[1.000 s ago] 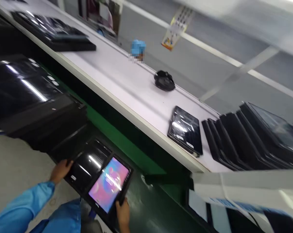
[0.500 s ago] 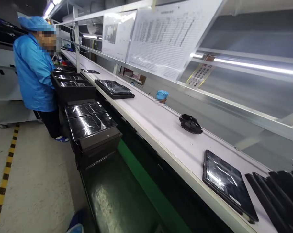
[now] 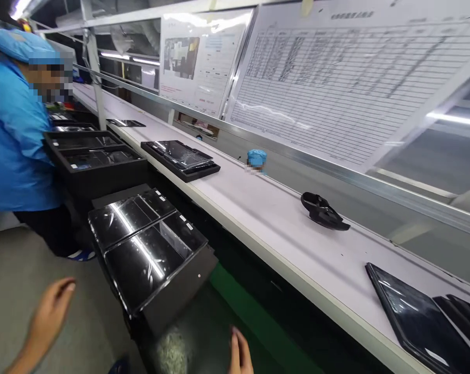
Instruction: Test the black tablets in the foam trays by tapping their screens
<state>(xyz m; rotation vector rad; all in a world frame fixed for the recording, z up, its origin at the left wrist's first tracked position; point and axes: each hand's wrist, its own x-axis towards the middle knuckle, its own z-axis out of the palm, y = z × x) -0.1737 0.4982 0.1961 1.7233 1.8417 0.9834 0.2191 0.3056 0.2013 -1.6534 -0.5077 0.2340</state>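
Observation:
My left hand [image 3: 52, 310] is in the air at the lower left, fingers loosely curved and holding nothing. At the bottom edge my right hand [image 3: 240, 354] shows only in part, its fingertips slightly apart with nothing between them. Between and beyond both hands is a stack of black trays, topped by a glossy dark panel tray [image 3: 141, 249] with two sections and small white labels. Neither hand touches it. The left hand is to the left of its near corner; the right hand is below and to the right.
A co-worker in blue [image 3: 16, 130] stands at the left by another black tray stack [image 3: 102, 174]. Along the white bench [image 3: 254, 218] lie a tray with dark panels [image 3: 180, 158], a black strap-like object [image 3: 323, 212] and a dark flat panel [image 3: 425, 317]. Paper sheets [image 3: 336, 88] hang above.
Both my hands have come into view from below. The view has moved closer to the panel tray stack, and the co-worker now appears larger and farther left, leaning forward.

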